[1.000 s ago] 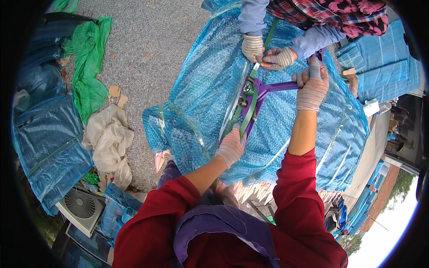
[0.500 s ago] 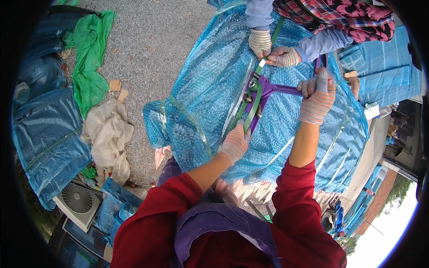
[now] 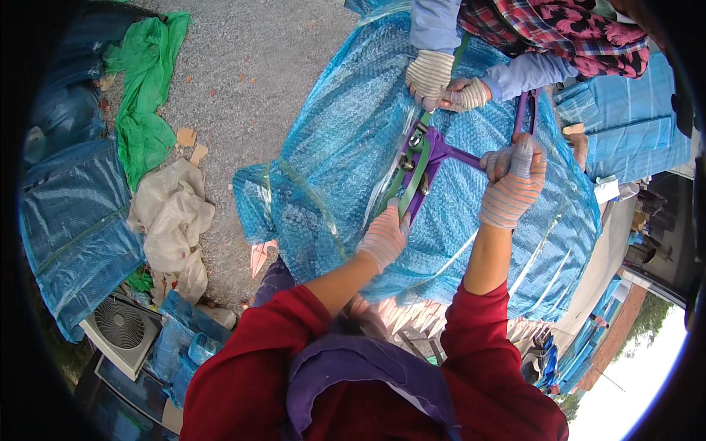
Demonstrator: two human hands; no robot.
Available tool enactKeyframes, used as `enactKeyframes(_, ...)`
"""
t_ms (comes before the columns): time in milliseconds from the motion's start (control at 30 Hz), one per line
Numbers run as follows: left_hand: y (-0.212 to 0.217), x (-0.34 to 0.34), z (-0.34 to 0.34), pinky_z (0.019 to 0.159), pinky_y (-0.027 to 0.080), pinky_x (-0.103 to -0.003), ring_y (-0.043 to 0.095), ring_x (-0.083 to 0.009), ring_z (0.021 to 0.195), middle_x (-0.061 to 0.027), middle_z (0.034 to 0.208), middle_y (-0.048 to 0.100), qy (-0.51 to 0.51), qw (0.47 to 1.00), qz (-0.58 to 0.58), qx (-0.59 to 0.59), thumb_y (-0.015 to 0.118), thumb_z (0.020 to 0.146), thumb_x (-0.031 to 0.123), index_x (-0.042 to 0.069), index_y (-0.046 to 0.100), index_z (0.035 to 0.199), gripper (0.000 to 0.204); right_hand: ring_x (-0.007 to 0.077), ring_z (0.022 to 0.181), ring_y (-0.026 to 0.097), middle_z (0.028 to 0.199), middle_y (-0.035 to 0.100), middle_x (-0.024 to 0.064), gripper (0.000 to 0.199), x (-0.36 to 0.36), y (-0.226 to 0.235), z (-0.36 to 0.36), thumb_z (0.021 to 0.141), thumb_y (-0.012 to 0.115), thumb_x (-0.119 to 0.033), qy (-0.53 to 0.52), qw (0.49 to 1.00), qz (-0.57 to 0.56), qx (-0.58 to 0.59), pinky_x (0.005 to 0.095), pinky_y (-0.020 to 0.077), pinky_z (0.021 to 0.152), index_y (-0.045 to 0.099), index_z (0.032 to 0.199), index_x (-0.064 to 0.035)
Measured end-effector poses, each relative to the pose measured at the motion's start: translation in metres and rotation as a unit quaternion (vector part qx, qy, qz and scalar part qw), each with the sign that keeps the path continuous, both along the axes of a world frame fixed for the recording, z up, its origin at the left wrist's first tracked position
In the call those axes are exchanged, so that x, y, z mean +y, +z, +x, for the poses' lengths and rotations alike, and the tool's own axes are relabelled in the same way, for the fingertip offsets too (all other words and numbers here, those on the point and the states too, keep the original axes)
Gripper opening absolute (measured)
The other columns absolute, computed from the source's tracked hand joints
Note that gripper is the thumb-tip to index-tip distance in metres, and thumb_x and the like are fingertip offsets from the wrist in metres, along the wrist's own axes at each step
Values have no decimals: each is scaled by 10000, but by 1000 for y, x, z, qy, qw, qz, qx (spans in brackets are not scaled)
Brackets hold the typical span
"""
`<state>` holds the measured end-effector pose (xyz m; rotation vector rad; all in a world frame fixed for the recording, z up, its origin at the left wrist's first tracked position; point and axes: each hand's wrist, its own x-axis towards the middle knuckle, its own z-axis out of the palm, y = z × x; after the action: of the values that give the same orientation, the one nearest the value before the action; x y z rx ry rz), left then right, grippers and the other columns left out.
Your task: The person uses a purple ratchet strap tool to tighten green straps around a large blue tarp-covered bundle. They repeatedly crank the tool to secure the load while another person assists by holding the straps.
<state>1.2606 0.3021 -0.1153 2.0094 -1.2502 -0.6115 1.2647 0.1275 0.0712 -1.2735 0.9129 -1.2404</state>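
Observation:
A purple strapping tool (image 3: 435, 151) lies on a large bundle (image 3: 323, 154) covered in blue bubble wrap. A green strap (image 3: 421, 167) runs through the tool. My left hand (image 3: 384, 239), in a striped glove, is closed on the strap beside the tool's near end. My right hand (image 3: 515, 180), also gloved, is wrapped round the tool's handle at the right; a purple lever (image 3: 525, 114) sticks up beyond it. At the far side, a co-worker's two gloved hands (image 3: 447, 84) hold the strap close together, hiding part of it.
Green sheeting (image 3: 145, 103), a crumpled whitish plastic sheet (image 3: 175, 209) and a blue-wrapped bundle (image 3: 79, 228) lie at the left. An outdoor fan unit (image 3: 121, 327) stands at the lower left. More blue-wrapped goods (image 3: 625, 121) lie at the far right.
My right hand has come slightly nearer and to the left with the handle. The co-worker's hands have closed together over the strap, covering a white piece seen earlier. My left hand stays almost in place.

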Motion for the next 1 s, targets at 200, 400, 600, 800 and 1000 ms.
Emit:
enactKeyframes(200, -8, -5, 2, 643, 487, -400, 606, -338, 687, -194, 780, 593, -38, 999, 4, 12, 562, 876, 207, -93, 404, 1193, 464, 109, 368, 319, 448, 342, -5, 218, -60, 10, -1, 916, 581, -255, 11, 997, 78, 3, 301, 360, 438, 521, 835, -62)
enactKeyframes(400, 25, -10, 18, 768, 448, -431, 556, -335, 935, -249, 1095, 494, -37, 960, 162, 223, 546, 831, 161, -41, 388, 1312, 545, 77, 457, 432, 550, 493, 8, 148, 77, -27, -27, 886, 589, -175, -19, 982, -119, 143, 251, 384, 454, 547, 826, -47)
enactKeyframes(600, 8, -8, 11, 665, 468, -417, 583, -355, 759, -236, 911, 546, -78, 995, -12, -63, 580, 835, 190, -53, 432, 1222, 481, 76, 398, 389, 498, 447, 3, 201, -5, -1, -1, 906, 595, -230, 2, 999, -19, 35, 241, 323, 407, 551, 848, -43)
enactKeyframes(800, 11, -14, 7, 604, 470, -416, 589, -350, 653, -185, 751, 592, 25, 998, 21, 54, 553, 886, 233, -81, 387, 1253, 510, 84, 386, 354, 472, 395, -5, 224, -32, 8, -3, 917, 576, -249, 18, 999, 33, 8, 249, 294, 401, 540, 827, -47)
enactKeyframes(1000, -18, -9, -1, 610, 472, -420, 595, -352, 668, -197, 731, 575, -24, 997, -22, -67, 558, 888, 251, -95, 424, 1198, 483, 70, 453, 425, 588, 535, 25, 254, 77, -27, -23, 866, 640, -263, -60, 988, -111, 91, 216, 314, 427, 548, 774, -44)
